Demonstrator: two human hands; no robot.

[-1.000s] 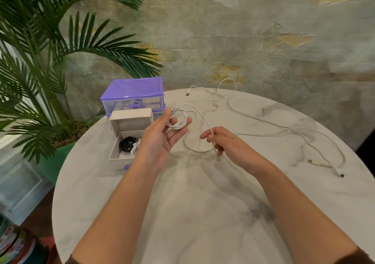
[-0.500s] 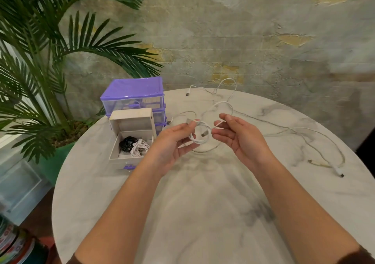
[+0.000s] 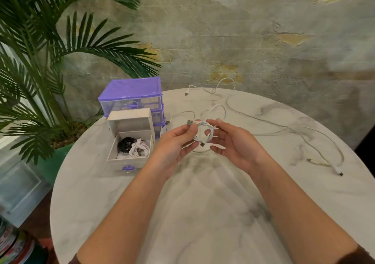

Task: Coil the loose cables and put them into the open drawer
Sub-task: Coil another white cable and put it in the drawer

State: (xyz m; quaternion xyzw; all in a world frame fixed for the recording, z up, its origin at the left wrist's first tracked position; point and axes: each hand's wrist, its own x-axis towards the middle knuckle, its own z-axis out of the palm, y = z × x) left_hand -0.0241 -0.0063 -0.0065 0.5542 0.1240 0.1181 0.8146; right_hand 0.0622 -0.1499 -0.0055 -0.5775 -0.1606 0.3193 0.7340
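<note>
Above the middle of the round marble table (image 3: 203, 213), my left hand (image 3: 176, 141) and my right hand (image 3: 231, 141) together hold a small white cable coil (image 3: 204, 130). My left fingers pinch it near its USB plug, my right fingers curl round its other side. A loop of the same cable rises behind the hands. The open white drawer (image 3: 129, 163) stands left of my left hand; a black coiled cable (image 3: 124, 143) and a white coiled cable (image 3: 140, 150) lie in it. A long loose white cable (image 3: 284, 127) trails across the table's right side.
A purple drawer unit (image 3: 133, 97) stands behind the open drawer at the table's left edge. A potted palm (image 3: 40, 70) leans in from the left. A weathered wall rises right behind the table. Another loose plug (image 3: 186, 93) lies at the far edge.
My hands came together over the table centre. The right hand wound the trailing cable onto the coil, which is now tighter and held by both hands.
</note>
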